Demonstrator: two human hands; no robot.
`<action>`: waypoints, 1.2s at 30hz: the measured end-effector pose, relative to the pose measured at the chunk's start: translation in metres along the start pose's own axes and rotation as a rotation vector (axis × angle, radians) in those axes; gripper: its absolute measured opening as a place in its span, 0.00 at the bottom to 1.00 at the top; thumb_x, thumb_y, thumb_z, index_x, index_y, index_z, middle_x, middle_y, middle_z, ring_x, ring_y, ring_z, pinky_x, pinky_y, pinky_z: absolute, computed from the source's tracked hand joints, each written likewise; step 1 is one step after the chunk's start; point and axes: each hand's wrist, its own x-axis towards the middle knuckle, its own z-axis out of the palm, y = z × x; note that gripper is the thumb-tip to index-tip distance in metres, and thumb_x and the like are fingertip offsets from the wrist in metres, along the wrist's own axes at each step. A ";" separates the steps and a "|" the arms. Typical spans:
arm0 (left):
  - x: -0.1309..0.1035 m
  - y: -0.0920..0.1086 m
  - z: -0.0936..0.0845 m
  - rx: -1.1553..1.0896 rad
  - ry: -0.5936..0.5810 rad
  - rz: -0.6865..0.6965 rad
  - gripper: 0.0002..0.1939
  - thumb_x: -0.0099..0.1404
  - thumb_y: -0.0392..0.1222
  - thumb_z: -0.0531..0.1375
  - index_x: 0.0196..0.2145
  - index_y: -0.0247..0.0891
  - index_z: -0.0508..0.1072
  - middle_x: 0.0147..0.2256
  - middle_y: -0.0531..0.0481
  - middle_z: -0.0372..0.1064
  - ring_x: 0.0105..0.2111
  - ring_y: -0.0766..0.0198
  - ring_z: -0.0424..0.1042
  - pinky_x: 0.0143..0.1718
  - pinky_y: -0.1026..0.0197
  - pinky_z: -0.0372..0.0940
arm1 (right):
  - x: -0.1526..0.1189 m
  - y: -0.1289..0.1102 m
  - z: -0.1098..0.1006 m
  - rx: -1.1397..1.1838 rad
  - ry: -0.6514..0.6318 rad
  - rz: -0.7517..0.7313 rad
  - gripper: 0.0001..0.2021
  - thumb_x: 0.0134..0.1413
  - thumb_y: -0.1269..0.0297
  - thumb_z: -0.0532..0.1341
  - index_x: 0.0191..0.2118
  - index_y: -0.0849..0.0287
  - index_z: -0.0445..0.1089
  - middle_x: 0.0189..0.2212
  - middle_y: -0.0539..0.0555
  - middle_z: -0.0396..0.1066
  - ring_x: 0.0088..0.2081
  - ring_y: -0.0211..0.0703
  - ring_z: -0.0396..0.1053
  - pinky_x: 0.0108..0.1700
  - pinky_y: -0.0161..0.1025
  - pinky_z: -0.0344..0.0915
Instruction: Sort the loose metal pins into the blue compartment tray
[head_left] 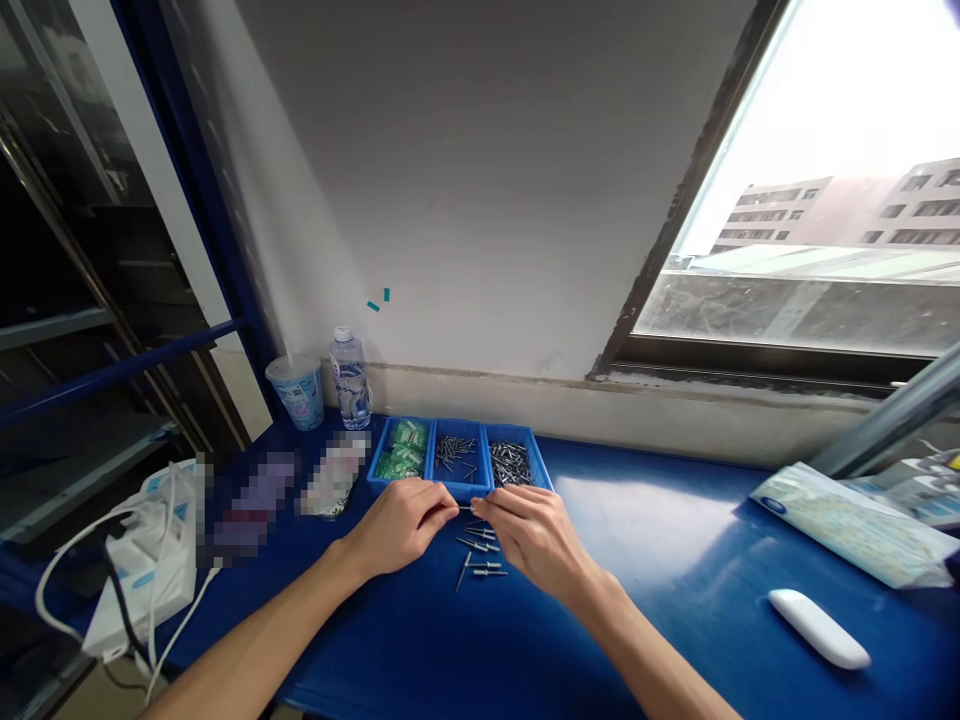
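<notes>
Both hands meet just in front of three blue bins on the blue table. My left hand point(406, 524) is closed, its thumb and fingers pinching one end of a thin metal rivet point(465, 508). At the rivet's other end, my right hand point(534, 530) pinches with its fingertips. Several loose rivets point(486, 572) lie on the table below and between the hands. Green plastic packets fill the left bin point(373, 478). The middle bin point(459, 489) has a few small metal pieces, and many rivets point(510, 464) fill the right one.
Behind my left hand stand a water bottle point(350, 380) and a lidded cup point(298, 392). A power strip point(142, 580) with cables lies at the left. On the right are a white case point(819, 628) and a flat plastic packet point(855, 522). The wall rises behind the bins.
</notes>
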 end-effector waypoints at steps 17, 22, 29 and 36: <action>0.000 -0.002 0.010 0.198 -0.349 -0.203 0.07 0.73 0.44 0.65 0.45 0.45 0.83 0.27 0.54 0.78 0.29 0.59 0.78 0.32 0.63 0.60 | -0.001 0.019 -0.038 -0.149 -0.105 0.431 0.27 0.80 0.51 0.44 0.38 0.58 0.74 0.22 0.50 0.75 0.21 0.38 0.69 0.27 0.36 0.52; -0.001 0.000 0.014 0.275 -0.393 -0.201 0.07 0.76 0.45 0.61 0.44 0.45 0.80 0.31 0.53 0.80 0.33 0.55 0.81 0.32 0.63 0.59 | -0.001 0.000 -0.018 -0.055 -0.455 0.256 0.22 0.80 0.60 0.47 0.34 0.58 0.71 0.22 0.48 0.71 0.20 0.36 0.63 0.27 0.38 0.47; -0.002 0.008 0.013 0.397 -0.467 -0.165 0.10 0.80 0.43 0.54 0.46 0.41 0.74 0.33 0.48 0.81 0.35 0.49 0.82 0.32 0.61 0.60 | -0.001 -0.008 -0.005 -0.014 -0.640 0.285 0.15 0.76 0.64 0.56 0.33 0.58 0.72 0.25 0.49 0.74 0.23 0.37 0.65 0.28 0.39 0.47; -0.003 0.005 0.010 0.346 -0.343 -0.132 0.10 0.81 0.41 0.50 0.48 0.39 0.69 0.31 0.49 0.78 0.33 0.52 0.81 0.30 0.61 0.60 | -0.003 -0.005 -0.003 0.001 -0.511 0.270 0.13 0.75 0.67 0.56 0.38 0.59 0.75 0.31 0.52 0.75 0.27 0.39 0.70 0.29 0.38 0.51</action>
